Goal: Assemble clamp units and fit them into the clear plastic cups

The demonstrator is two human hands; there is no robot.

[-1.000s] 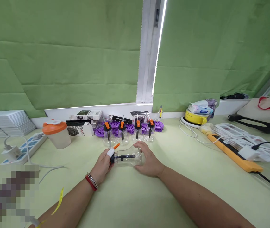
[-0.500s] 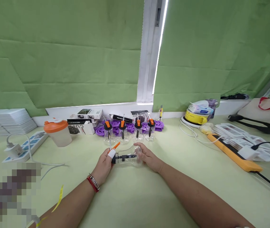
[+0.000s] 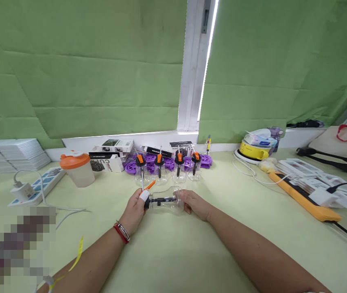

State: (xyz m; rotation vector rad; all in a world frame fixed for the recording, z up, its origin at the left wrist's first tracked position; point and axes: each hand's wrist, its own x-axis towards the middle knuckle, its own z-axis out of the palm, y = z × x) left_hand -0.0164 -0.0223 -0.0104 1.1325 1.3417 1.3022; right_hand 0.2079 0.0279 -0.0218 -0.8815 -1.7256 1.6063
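We grip a clear bottle point(image 3: 164, 201) sideways, left hand point(image 3: 136, 209) at its half-hidden cap, right hand point(image 3: 195, 204) clasping its base, just before four upright bottles point(image 3: 169, 167) on the counter point(image 3: 222, 228).

Both forearms are bare, with no sleeves showing. The left hand point(image 3: 135, 211) wears a red band and a thin metal bangle side by side at the wrist, and a white cap covers one of its fingers point(image 3: 144, 196). The right hand point(image 3: 196, 204) wears nothing.
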